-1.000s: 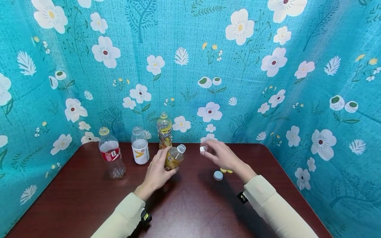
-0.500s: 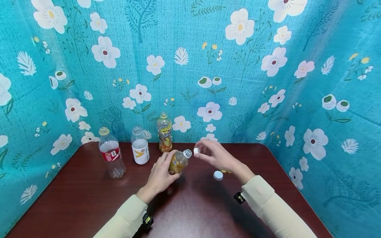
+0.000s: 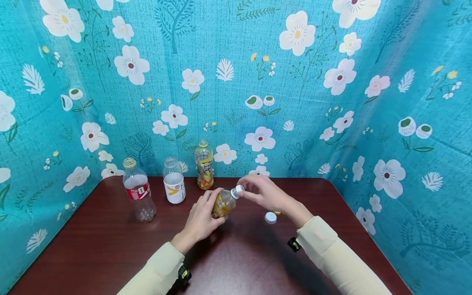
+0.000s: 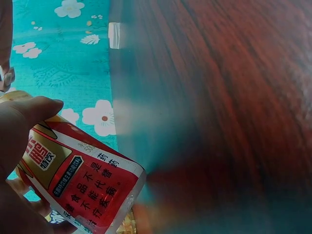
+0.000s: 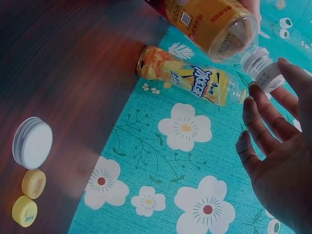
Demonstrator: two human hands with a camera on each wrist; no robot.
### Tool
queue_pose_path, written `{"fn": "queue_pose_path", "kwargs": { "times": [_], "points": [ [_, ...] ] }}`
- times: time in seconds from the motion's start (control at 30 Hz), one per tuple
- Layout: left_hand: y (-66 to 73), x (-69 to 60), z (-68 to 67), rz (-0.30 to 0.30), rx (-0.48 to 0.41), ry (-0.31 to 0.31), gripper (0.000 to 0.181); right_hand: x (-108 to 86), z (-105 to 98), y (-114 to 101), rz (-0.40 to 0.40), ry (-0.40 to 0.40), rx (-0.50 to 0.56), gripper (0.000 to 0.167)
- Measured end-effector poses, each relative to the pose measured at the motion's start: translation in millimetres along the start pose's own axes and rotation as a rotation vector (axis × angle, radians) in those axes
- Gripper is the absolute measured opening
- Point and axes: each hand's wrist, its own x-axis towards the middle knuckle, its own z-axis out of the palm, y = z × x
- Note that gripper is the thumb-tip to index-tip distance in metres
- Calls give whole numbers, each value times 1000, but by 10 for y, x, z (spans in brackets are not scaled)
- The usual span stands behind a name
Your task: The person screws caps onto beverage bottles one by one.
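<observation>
My left hand grips a plastic drink bottle round its body, tilted to the right above the table. In the left wrist view its red and gold label shows. My right hand pinches a small white bottle cap between thumb and fingertips. The cap is at the bottle's mouth, touching the neck; I cannot tell whether it is threaded on. The other right fingers are spread beneath it in the right wrist view.
On the dark red table stand uncapped bottles: one with a red label, one with a white label, one with a yellow label. A wide white cap and two yellow caps lie at right. A floral curtain surrounds the table.
The left hand has shifted slightly right with the bottle. My right hand has moved left, bringing the white cap from apart onto the bottle's mouth.
</observation>
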Motion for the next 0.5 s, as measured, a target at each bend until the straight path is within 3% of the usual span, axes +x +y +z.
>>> {"fn": "queue_pose_path", "kwargs": {
  "times": [0.5],
  "points": [
    [31,8,-1,3,25,-28,86,10,-31,7,3,-45,-36,22]
  ]
}}
